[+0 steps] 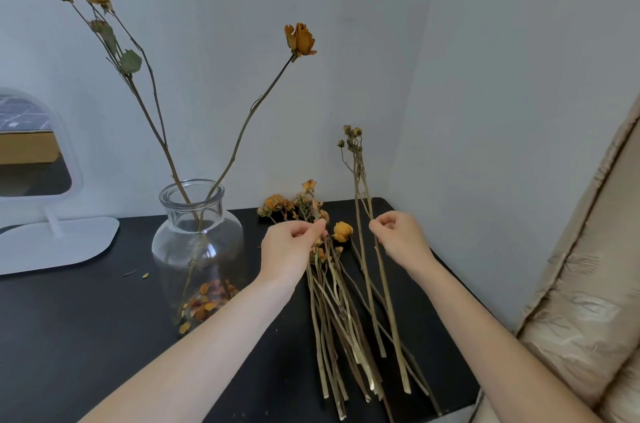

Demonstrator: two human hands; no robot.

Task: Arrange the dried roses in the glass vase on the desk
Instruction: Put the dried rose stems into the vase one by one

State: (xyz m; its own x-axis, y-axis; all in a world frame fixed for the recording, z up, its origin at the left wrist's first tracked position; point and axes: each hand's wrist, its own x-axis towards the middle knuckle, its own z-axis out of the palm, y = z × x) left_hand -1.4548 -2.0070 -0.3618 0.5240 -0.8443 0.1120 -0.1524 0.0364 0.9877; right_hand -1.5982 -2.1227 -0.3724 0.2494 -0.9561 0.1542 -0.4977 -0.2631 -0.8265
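Here's the black desk (pixel 86 336), pushed into a corner of pale grey walls (pixel 519 76). The glass vase (pixel 166 249) stands left of centre with two dried roses in it, one single bloom (pixel 300 40) leaning right, and loose petals (pixel 207 301) on its floor. Just right of it lies the pile of dried roses (pixel 332 305), heads towards the wall. The left hand (pixel 294 242) pinches a small sprig (pixel 315 206) at the pile's head end. The right hand (pixel 398 239) is curled round thin budded stems (pixel 360 180), raised upright. A white-framed mirror (pixel 31 145) stands far left, a beige cushion (pixel 588 284) far right, and a stray petal (pixel 145 275) lies on the desk.
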